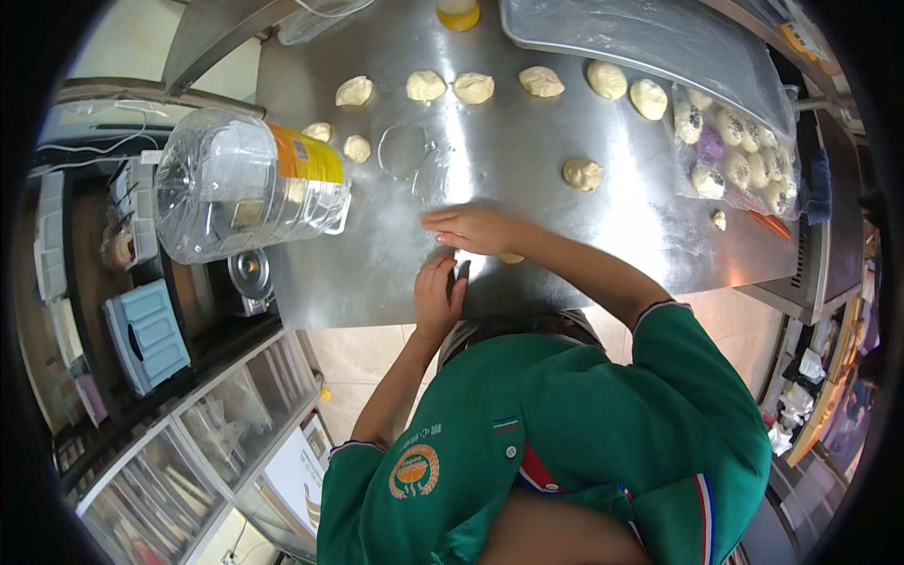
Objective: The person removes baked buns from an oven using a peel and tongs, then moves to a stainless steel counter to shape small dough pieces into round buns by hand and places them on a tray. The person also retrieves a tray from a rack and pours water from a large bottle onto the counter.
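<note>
Over the near part of a steel worktable [372, 273], my right hand [476, 231] reaches in from the right, palm down, its fingers stretched to the left. Just below it is my left hand [436, 298], its fingers loosely bent and the thumb apart; I see nothing held in it. The fingertips of both hands come close together, and whatever lies under them is hidden. A small dough piece [511, 257] shows partly beneath my right wrist. Further right sits a rough dough lump [582, 174], and flattened dough pieces [473, 88] form a row along the far side.
A large clear bottle [250, 188] stands at the left edge, beside two small dough balls [356, 149]. At the back right are a metal tray [650, 47] and a plastic bag of buns [734, 155]. Near the right edge lie a dough scrap [719, 220] and an orange tool [770, 224].
</note>
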Demonstrator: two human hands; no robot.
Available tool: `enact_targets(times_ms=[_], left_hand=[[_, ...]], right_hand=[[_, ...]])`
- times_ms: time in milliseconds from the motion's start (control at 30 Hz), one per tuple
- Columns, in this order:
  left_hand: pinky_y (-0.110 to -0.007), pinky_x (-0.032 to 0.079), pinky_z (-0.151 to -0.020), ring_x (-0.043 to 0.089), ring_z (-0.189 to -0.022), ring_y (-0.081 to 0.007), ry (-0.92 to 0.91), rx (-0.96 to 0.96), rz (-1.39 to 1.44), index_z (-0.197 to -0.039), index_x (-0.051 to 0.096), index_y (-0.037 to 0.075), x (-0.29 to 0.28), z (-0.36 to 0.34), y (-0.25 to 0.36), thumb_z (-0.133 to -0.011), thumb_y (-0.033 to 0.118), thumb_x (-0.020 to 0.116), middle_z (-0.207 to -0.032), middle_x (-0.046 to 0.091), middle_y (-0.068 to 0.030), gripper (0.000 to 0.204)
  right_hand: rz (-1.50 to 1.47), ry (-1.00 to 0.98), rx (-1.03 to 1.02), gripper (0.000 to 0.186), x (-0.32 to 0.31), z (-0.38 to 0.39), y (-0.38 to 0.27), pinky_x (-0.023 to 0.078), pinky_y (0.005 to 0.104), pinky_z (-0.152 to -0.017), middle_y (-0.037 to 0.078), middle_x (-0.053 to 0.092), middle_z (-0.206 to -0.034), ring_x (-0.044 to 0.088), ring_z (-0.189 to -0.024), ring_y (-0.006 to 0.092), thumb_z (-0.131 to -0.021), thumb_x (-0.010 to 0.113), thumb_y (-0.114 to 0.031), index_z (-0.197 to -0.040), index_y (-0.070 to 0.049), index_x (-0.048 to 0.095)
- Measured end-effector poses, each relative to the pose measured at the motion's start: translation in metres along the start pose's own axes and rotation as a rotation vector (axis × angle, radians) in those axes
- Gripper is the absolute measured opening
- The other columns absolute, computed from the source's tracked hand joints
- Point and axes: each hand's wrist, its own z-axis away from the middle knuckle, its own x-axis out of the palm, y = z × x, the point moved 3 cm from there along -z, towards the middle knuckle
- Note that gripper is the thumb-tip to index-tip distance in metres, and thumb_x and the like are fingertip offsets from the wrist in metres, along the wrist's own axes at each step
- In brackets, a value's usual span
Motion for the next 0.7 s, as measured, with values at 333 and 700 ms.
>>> enact_targets(times_ms=[333,700], left_hand=[[-0.05,0.045,-0.095,0.056,-0.112,-0.038,-0.419,0.421,-0.26,-0.113,0.062,0.006,0.111,-0.082,0.035,-0.085,0.014,0.069,-0.126,0.06,-0.0128,0.03],[-0.062,0.028,-0.115,0.038,-0.142,-0.0406,-0.384,0.386,-0.369,-0.148,0.047,0.009,0.061,-0.064,0.015,-0.088,0.033,0.069,-0.155,0.041,-0.0169,0.068]], right_hand=[[0.515,0.578,0.367,0.031,-0.136,0.138,0.056,0.052,0.0431,-0.087,0.013,0.065,-0.116,0.064,-0.101,0.0356,-0.088,0.071,-0.011,-0.118,-0.007,0.065],[0.549,0.332,0.539,0.065,-0.076,0.229,0.015,0.028,0.0578,-0.117,0.018,0.044,-0.151,0.038,-0.141,0.0378,-0.087,0.069,-0.031,-0.144,-0.007,0.05]])
